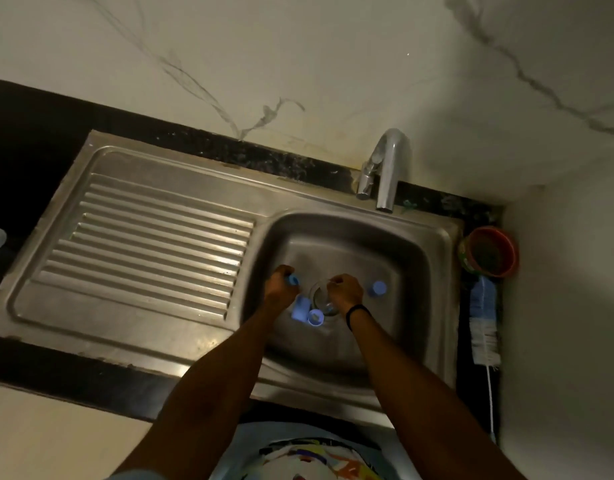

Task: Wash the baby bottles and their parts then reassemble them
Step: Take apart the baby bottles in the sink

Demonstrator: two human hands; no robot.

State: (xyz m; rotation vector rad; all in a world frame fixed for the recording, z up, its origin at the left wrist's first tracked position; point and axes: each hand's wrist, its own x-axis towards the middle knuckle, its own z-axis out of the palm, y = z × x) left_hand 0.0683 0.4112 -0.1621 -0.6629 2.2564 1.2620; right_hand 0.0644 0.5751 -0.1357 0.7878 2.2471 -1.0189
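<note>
Blue part [293,280] sits half hidden in left hand [279,285] grip.

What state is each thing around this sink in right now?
Tap: off, no water showing.
Left hand: grips a small blue part.
Right hand: curled round a clear bottle, apparently.
Blue cap: loose in the sink basin.
Blue ring: loose, opening up.
Bottle brush: lying unused on the counter.
</note>
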